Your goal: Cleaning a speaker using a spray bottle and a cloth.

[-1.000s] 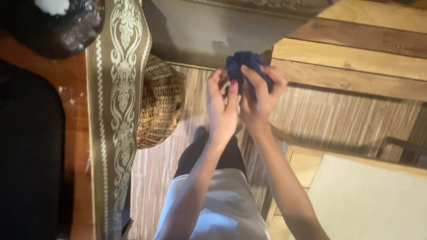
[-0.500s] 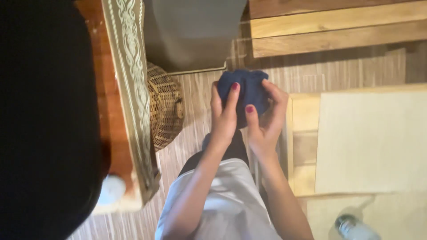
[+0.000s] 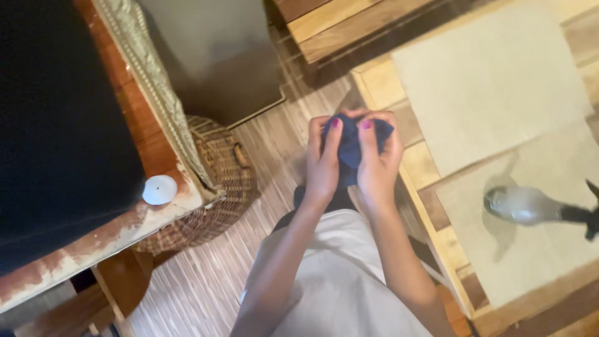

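Note:
Both my hands hold a small dark blue cloth [image 3: 350, 150] bunched up in front of me, above the striped wooden floor. My left hand [image 3: 322, 163] grips its left side with the thumb pressed over the fabric. My right hand [image 3: 379, 163] grips the right side, fingers curled around the top of the bundle. The two hands touch each other around the cloth. Below them I see my white top and dark trousers.
A worn wooden table [image 3: 93, 240] with a dark cloth and a small white disc [image 3: 159, 189] is at left. A wicker basket [image 3: 215, 187] sits beside it. At right a wooden table [image 3: 430, 187] carries beige mats and a clear spray bottle [image 3: 530, 206]. A grey cabinet [image 3: 212, 56] stands ahead.
The view has swung, so the left table and right table appear closer. My hands stay together on the blue cloth, working it into a tighter bundle.

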